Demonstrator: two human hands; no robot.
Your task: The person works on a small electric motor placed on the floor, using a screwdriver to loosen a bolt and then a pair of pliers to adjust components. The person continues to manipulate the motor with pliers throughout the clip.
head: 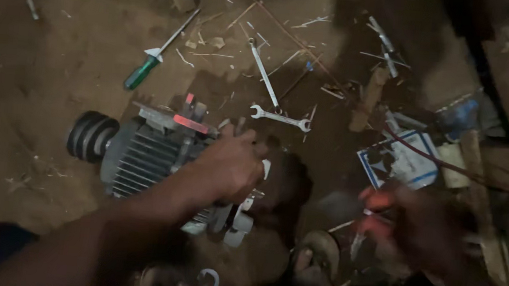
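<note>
A grey finned electric motor [143, 155] lies on its side on the dirt floor, with a black grooved pulley [90, 136] on its left end. My left hand [231, 165] is closed over the motor's right end, and a small white piece shows under the fingers. My right hand [428, 229] is blurred at the right and is closed around a tool with orange handles [376, 212], probably pliers. That hand is clear of the motor.
A green-handled screwdriver [144, 69] and two spanners [265, 75] [281, 118] lie on the floor beyond the motor. A blue and white printed card [400, 162], a red wire [425, 155] and wooden scraps [369, 98] sit at the right. A metal ring [209, 280] lies near the bottom.
</note>
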